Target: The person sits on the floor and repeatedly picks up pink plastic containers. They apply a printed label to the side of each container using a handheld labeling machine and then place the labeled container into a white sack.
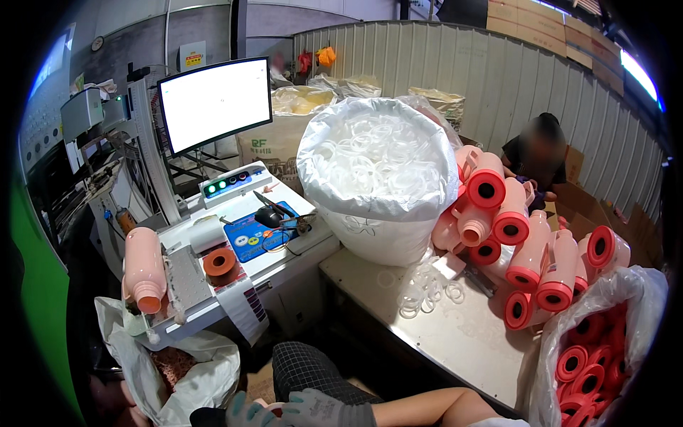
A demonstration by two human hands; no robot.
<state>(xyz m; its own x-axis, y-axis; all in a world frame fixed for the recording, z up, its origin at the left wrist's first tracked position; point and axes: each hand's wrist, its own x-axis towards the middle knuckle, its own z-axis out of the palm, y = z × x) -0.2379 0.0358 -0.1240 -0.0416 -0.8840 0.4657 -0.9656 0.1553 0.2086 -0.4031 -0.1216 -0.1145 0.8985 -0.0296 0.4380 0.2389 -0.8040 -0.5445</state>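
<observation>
My hands sit at the lower edge, both in grey knit gloves: the left hand [245,411] and the right hand [320,407] are brought together over my lap, fingers curled around something small and pale pink [272,407] pinched between them; what it is I cannot tell. Item, one pink plastic bottle [144,269] with an orange neck, neck downward, on the fixture at the left end of the machine stand [281,260]. Item, one orange cap [219,262] lying open side up on the same stand, beside one white paper roll [206,231]. Item, one blue panel [250,238] with one black mouse [269,217] on it. Item, one monitor [215,103], screen white. Item, one large clear sack of translucent rings [377,167] standing on the steel worktop [455,341], with a loose scatter of the same rings [427,288] at its foot, too tangled to count. Item, a heap of pink bottles [523,235] with orange caps, about a dozen showing. Item, one clear bag of orange caps [597,356] at the right, uncounted. Item, one white bag [178,373] on the floor at my left. One other person [537,153] crouches behind the heap.
</observation>
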